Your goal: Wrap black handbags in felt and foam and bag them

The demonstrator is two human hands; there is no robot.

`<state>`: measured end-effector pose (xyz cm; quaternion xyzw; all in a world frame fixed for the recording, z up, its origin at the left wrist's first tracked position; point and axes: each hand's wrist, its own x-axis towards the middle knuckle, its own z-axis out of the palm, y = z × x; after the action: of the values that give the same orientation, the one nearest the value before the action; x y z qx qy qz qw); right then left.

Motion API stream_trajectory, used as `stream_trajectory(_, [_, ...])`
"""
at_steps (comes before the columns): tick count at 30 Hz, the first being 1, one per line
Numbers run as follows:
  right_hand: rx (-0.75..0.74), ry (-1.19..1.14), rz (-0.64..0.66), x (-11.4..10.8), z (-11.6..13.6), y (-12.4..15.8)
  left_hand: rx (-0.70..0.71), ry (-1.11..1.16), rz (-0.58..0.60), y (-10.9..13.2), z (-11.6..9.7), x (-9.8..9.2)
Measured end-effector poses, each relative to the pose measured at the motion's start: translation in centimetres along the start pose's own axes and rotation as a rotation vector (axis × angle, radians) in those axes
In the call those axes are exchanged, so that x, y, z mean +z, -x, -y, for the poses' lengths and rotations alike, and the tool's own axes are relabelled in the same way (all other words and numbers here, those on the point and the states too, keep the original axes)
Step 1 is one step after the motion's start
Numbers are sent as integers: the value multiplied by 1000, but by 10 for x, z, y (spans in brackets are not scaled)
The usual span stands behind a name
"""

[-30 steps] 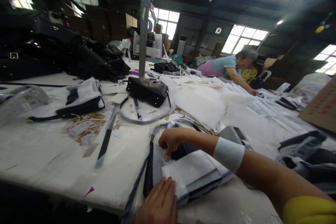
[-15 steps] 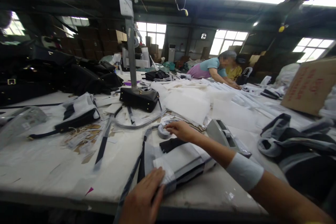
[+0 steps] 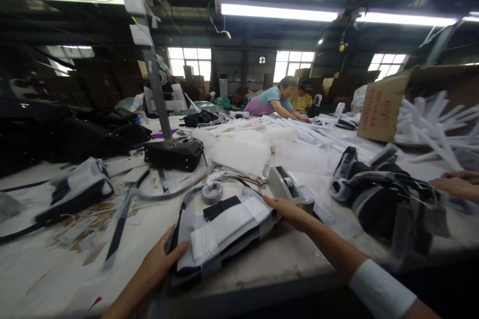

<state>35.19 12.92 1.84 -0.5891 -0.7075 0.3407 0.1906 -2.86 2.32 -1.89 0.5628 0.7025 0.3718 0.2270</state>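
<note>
The left hand (image 3: 162, 255), thumb and fingers apart, touches the wrapped bag (image 3: 226, 229) at 8 o'clock, with the right hand (image 3: 287, 212), grip impossible to tell, at 2, so light, even pressure should steady it on the tabletop (image 3: 277, 261) below the tape roll (image 3: 213, 199) at 12.
</note>
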Motion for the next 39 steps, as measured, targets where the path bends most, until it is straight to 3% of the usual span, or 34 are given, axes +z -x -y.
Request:
stream_trajectory(6, [-171, -428, -178, 13, -3, 21, 55, 65, -133, -5, -32, -24])
stream_trajectory(10, [-329, -646, -164, 21, -6, 29, 66, 57, -99, -10, -39, -35])
stream_trajectory(16, [-415, -611, -133, 29, -13, 37, 138, 117, 91, -3, -23, -32])
stream_trajectory(21, [-405, -556, -147, 32, -20, 27, 29, 140, 121, -5, -18, -25])
stream_trajectory(25, [-416, -546, -143, 31, -21, 21, 28, 153, 113, -7, -18, -23])
stream_trajectory(32, [-356, -459, -343, 49, -32, 50, 127, 78, 168, -6, -14, -34])
stream_trajectory(36, [-337, -470, -364, 63, -35, 49, 38, 193, 131, -2, -16, -23])
stream_trajectory(39, [-391, -573, -336, 61, -33, 36, 66, 230, 160, 3, -16, -14])
